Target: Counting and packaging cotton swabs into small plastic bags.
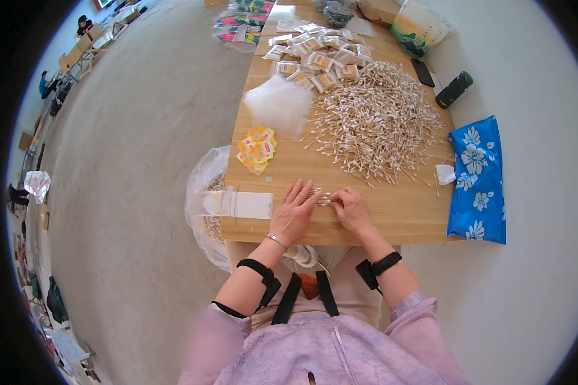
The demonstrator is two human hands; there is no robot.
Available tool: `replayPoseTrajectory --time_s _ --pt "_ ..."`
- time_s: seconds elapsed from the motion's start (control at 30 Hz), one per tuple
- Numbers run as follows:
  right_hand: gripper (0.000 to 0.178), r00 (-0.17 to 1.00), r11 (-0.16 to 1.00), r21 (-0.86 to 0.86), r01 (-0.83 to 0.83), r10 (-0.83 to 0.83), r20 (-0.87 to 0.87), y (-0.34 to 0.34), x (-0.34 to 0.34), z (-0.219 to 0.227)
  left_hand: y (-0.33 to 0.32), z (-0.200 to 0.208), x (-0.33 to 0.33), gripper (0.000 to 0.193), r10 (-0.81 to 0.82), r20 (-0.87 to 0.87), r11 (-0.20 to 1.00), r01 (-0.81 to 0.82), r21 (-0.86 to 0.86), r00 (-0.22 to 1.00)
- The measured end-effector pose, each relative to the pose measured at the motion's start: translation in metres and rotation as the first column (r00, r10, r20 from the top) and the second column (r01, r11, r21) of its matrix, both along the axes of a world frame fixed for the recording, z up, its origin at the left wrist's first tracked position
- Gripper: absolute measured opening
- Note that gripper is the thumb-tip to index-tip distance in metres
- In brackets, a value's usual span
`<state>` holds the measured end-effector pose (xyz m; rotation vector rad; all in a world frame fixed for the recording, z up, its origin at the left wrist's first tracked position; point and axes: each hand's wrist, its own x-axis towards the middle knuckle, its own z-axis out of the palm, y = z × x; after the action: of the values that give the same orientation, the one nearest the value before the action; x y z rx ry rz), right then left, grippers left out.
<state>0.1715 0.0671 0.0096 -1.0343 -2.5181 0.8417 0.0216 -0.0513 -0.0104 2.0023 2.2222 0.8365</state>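
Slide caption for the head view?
Left hand and right hand at a small bunch of cotton swabs, a large swab pile beyond.

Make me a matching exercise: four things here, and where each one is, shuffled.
1. overlapping yellow paper cards
2. small bundle of white-tipped cotton swabs
3. blue flowered tissue pack
4. large clear plastic bag

A. beyond the wooden table's left edge
B. along the table's right edge
C. between the clear plastic stack and the white rectangular piece
D. between the left hand and right hand

Pairs: 1-C; 2-D; 3-B; 4-A
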Motion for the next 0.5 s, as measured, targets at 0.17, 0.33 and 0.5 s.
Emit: replayPoseTrajectory --time_s 0.17,0.33,0.5 --pt "0.007 0.999 0.999 0.039 -0.014 0.015 -0.042 0.002 0.003 -0.010 0.001 0.001 0.002 0.040 0.003 0.003 1.000 -0.003 -0.016 1.000" --pt "0.008 0.996 0.999 0.047 -0.023 0.027 -0.085 -0.004 0.020 -0.010 0.001 0.002 0.002 0.041 0.005 0.015 1.000 -0.004 -0.027 1.000" --pt "0.007 0.993 0.995 0.012 -0.102 0.102 -0.056 -0.018 0.037 -0.003 0.001 0.004 0.004 0.043 0.004 -0.024 0.999 -0.005 -0.054 1.000"
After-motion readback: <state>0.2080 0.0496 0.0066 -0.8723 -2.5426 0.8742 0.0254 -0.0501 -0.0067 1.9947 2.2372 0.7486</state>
